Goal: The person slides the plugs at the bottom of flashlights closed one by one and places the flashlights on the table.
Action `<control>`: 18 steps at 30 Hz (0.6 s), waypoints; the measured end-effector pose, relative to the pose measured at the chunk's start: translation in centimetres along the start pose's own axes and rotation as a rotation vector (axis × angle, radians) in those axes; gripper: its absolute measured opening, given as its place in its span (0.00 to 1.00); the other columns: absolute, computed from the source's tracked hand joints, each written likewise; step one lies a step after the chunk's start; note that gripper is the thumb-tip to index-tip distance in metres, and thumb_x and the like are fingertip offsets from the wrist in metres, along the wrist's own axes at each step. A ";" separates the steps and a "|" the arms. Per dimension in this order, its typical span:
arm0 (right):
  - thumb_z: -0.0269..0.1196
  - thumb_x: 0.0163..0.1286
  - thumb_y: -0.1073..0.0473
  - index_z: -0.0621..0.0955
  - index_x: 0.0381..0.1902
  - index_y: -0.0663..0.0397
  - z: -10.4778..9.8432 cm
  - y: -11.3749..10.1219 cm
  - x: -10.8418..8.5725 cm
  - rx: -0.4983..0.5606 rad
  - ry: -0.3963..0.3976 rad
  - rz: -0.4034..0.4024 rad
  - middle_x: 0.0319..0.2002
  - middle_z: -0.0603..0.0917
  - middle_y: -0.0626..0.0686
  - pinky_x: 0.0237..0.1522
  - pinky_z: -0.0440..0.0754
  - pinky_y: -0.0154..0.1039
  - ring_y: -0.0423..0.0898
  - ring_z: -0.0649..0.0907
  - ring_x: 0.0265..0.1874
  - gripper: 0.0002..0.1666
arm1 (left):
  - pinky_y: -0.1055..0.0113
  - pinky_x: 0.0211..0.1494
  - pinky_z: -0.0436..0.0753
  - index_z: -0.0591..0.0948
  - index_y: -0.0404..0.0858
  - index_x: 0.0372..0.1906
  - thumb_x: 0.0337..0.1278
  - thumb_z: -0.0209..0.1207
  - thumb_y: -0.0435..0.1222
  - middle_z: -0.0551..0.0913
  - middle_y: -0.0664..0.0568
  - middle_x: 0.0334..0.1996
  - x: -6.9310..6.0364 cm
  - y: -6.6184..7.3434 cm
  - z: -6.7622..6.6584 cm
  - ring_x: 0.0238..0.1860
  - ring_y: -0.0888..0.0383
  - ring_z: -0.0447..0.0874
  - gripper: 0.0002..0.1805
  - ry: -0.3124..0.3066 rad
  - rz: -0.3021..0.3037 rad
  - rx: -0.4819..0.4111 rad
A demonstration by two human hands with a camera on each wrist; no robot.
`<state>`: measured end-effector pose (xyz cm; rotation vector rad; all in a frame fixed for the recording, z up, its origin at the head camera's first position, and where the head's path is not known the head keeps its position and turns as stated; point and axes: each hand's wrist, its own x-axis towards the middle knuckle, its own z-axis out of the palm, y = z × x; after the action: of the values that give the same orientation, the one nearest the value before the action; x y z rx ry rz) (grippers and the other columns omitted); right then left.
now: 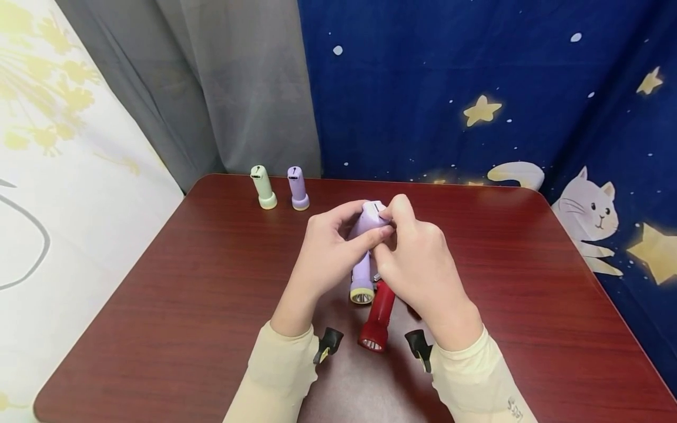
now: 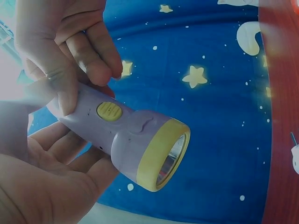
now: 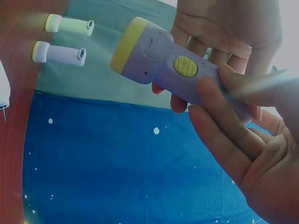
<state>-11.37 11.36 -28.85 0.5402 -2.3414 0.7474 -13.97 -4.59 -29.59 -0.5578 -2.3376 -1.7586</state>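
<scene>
Both hands hold a purple flashlight (image 2: 135,144) with a yellow lens rim and yellow switch, lens end tilted downward. My left hand (image 1: 330,241) grips its body, fingers behind and thumb across. My right hand (image 1: 415,252) pinches around the tail end (image 1: 374,207), its fingertips meeting the left thumb. In the right wrist view the switch (image 3: 185,66) faces the camera, uncovered. Below the hands on the table, another purple flashlight (image 1: 362,288) lies partly hidden, with a small metal piece beside it. A red flashlight (image 1: 376,323) lies next to it, lens toward me.
At the table's (image 1: 211,282) back left stand a pale green flashlight (image 1: 263,188) and a small purple flashlight (image 1: 298,189), lens ends down. Curtains (image 1: 396,106) hang behind the table. Black mounts (image 1: 329,343) sit at both wrists. Something dark red is mostly hidden behind the right wrist.
</scene>
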 end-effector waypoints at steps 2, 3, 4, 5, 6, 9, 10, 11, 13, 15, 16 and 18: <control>0.67 0.64 0.69 0.73 0.47 0.60 0.0 0.0 0.1 0.001 0.006 0.001 0.20 0.81 0.55 0.22 0.75 0.40 0.46 0.73 0.15 0.16 | 0.61 0.43 0.91 0.89 0.46 0.55 0.62 0.74 0.42 0.91 0.51 0.42 0.1 0.1 0.0 0.38 0.55 0.89 0.18 0.007 0.000 0.011; 0.67 0.64 0.69 0.74 0.47 0.60 0.0 0.0 0.1 0.002 0.007 0.003 0.20 0.82 0.56 0.23 0.76 0.40 0.46 0.74 0.15 0.16 | 0.61 0.42 0.91 0.89 0.46 0.55 0.62 0.74 0.42 0.91 0.51 0.42 0.1 0.1 0.1 0.38 0.55 0.89 0.17 0.010 0.001 0.015; 0.67 0.64 0.68 0.74 0.48 0.60 0.0 0.0 0.1 0.004 0.008 0.008 0.21 0.83 0.56 0.23 0.77 0.41 0.47 0.75 0.16 0.17 | 0.61 0.41 0.91 0.89 0.47 0.55 0.62 0.74 0.42 0.91 0.51 0.41 0.2 0.2 0.1 0.38 0.55 0.89 0.17 0.012 -0.001 0.018; 0.67 0.64 0.68 0.74 0.48 0.60 0.0 0.0 0.1 0.007 0.007 0.014 0.22 0.84 0.56 0.24 0.78 0.41 0.48 0.76 0.16 0.17 | 0.61 0.41 0.91 0.89 0.47 0.54 0.62 0.74 0.42 0.91 0.51 0.41 0.2 0.2 0.1 0.38 0.55 0.89 0.17 0.016 -0.002 0.021; 0.67 0.65 0.68 0.74 0.49 0.60 0.0 0.0 0.1 0.011 0.003 0.019 0.22 0.84 0.57 0.24 0.78 0.42 0.48 0.77 0.17 0.17 | 0.61 0.41 0.91 0.89 0.46 0.54 0.62 0.74 0.43 0.91 0.51 0.41 0.2 0.2 0.2 0.37 0.55 0.89 0.17 0.021 -0.008 0.018; 0.67 0.66 0.67 0.75 0.53 0.60 0.2 0.0 0.1 0.022 -0.021 0.034 0.23 0.85 0.57 0.26 0.79 0.42 0.48 0.78 0.18 0.19 | 0.61 0.43 0.91 0.89 0.45 0.53 0.61 0.75 0.43 0.91 0.51 0.42 0.1 0.1 0.2 0.38 0.55 0.90 0.17 0.045 -0.040 -0.014; 0.67 0.66 0.67 0.75 0.54 0.60 0.2 0.0 0.1 0.025 -0.031 0.038 0.23 0.84 0.56 0.26 0.79 0.42 0.48 0.78 0.19 0.20 | 0.61 0.44 0.92 0.89 0.45 0.53 0.60 0.75 0.43 0.91 0.50 0.43 0.1 0.0 0.3 0.38 0.55 0.90 0.17 0.055 -0.053 -0.027; 0.67 0.67 0.67 0.75 0.56 0.60 0.2 0.0 0.0 0.030 -0.045 0.044 0.23 0.84 0.56 0.27 0.79 0.42 0.48 0.78 0.19 0.21 | 0.61 0.46 0.92 0.89 0.44 0.53 0.60 0.76 0.42 0.91 0.50 0.43 0.1 0.0 0.3 0.39 0.55 0.91 0.17 0.065 -0.066 -0.040; 0.67 0.67 0.66 0.74 0.58 0.59 0.3 -0.1 0.0 0.049 -0.074 0.062 0.25 0.86 0.55 0.28 0.81 0.42 0.47 0.80 0.21 0.23 | 0.61 0.49 0.92 0.89 0.43 0.52 0.59 0.76 0.42 0.91 0.50 0.45 0.1 0.0 0.3 0.40 0.55 0.91 0.18 0.086 -0.089 -0.059; 0.67 0.68 0.66 0.74 0.60 0.58 0.3 -0.1 0.0 0.076 -0.104 0.091 0.29 0.88 0.55 0.32 0.85 0.42 0.46 0.85 0.25 0.25 | 0.60 0.51 0.92 0.88 0.43 0.52 0.59 0.76 0.42 0.90 0.50 0.46 0.1 -0.1 0.3 0.42 0.54 0.91 0.18 0.102 -0.102 -0.062; 0.67 0.68 0.65 0.73 0.61 0.58 0.4 -0.2 0.0 0.089 -0.117 0.106 0.31 0.89 0.55 0.34 0.86 0.43 0.46 0.86 0.28 0.25 | 0.60 0.51 0.92 0.88 0.43 0.52 0.58 0.77 0.42 0.90 0.50 0.46 0.1 -0.1 0.3 0.42 0.54 0.91 0.18 0.110 -0.107 -0.065; 0.68 0.67 0.65 0.73 0.62 0.56 0.4 -0.4 0.0 0.114 -0.140 0.137 0.36 0.91 0.55 0.39 0.89 0.44 0.46 0.90 0.33 0.27 | 0.60 0.52 0.91 0.86 0.42 0.51 0.58 0.77 0.41 0.90 0.49 0.46 0.1 -0.1 0.4 0.43 0.54 0.91 0.18 0.124 -0.113 -0.067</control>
<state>-11.33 10.81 -29.02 0.4987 -2.4961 0.9376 -14.05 -4.26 -29.80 -0.3220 -2.2737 -1.8689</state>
